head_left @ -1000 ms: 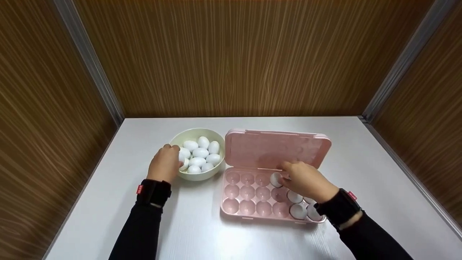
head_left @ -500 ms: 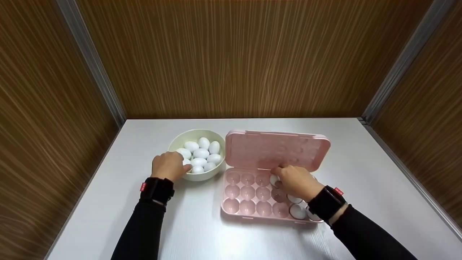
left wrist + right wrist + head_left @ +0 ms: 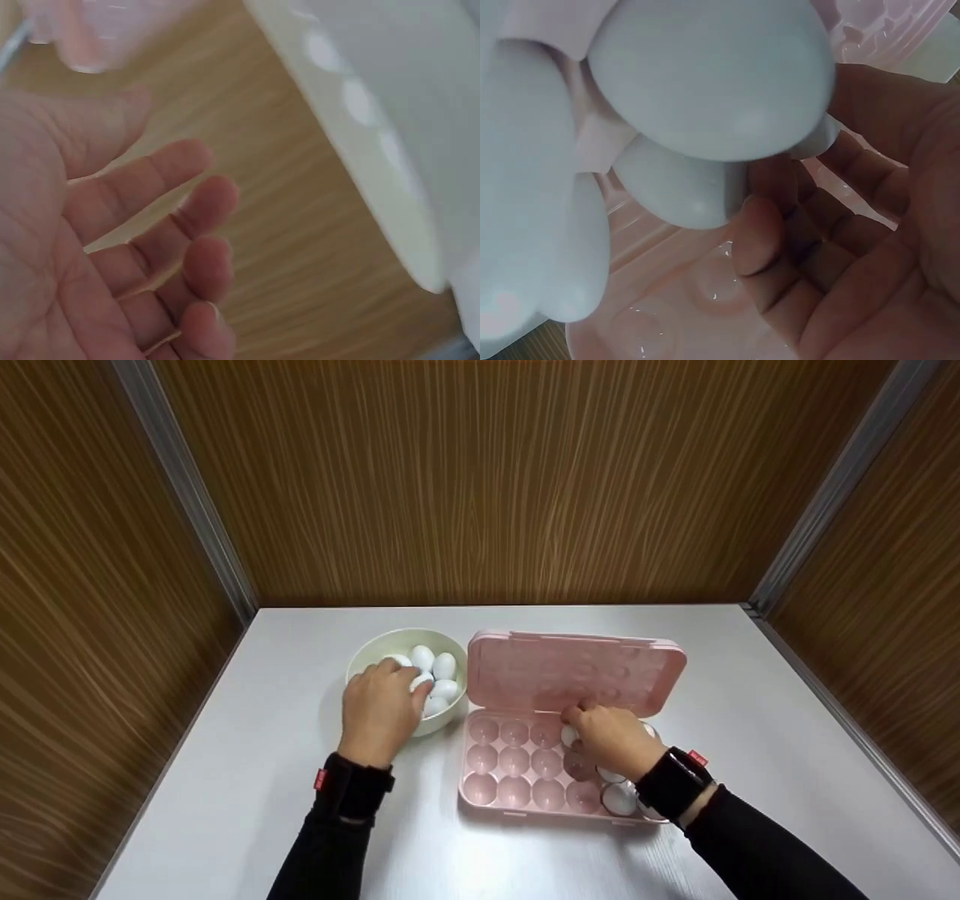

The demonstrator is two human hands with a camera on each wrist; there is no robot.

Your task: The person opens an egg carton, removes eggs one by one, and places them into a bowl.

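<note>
Two hands busy. Left hand [image 3: 380, 709] over bowl [image 3: 365, 657], fingers loosely spread above eggs [image 3: 435, 675], nothing gripped in wrist view. Right hand [image 3: 611, 737] at back row of pink carton [image 3: 517, 769], fingertips on egg [image 3: 568, 735] settling into cup; grip probably light, view blocked by near eggs. Risk: egg rolling off cup rim if released tilted; left knuckles nudging bowl. White table [image 3: 247, 780], wood-grain walls [image 3: 480, 480] on three sides.
</note>
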